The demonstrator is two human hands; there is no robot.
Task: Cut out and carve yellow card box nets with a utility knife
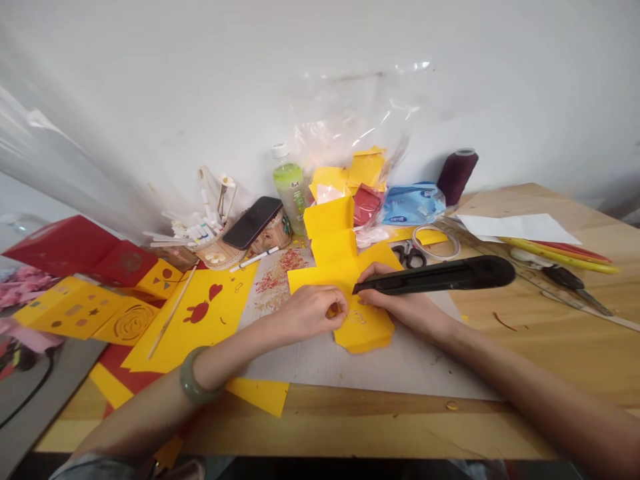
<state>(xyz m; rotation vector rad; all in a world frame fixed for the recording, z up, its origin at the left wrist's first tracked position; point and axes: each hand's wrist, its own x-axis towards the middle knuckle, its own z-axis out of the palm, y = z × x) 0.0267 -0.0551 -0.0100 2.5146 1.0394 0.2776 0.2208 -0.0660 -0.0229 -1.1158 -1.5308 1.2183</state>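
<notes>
A yellow paper cut-out point(333, 243), shaped like an unfolded box with tabs, lies on a grey cutting board point(310, 363). Pencil-like marks show on its lower panel. My right hand point(383, 291) grips a black utility knife point(445, 275), its tip at the paper and its body slanting off to the right. Beside the knife tip, my left hand point(320, 307) rests over the paper with thumb and fingers curled together; anything pinched between them is too small to make out. A green bangle point(193, 380) circles the left wrist.
Yellow sheets point(220, 320) and red paper boxes point(125, 260) cover the left side. Behind stand a green drink bottle point(290, 187), a phone point(254, 222) and a purple thread spool point(457, 175). Scissors point(409, 255), a tape roll point(436, 241) and tissues point(413, 202) sit behind my right hand.
</notes>
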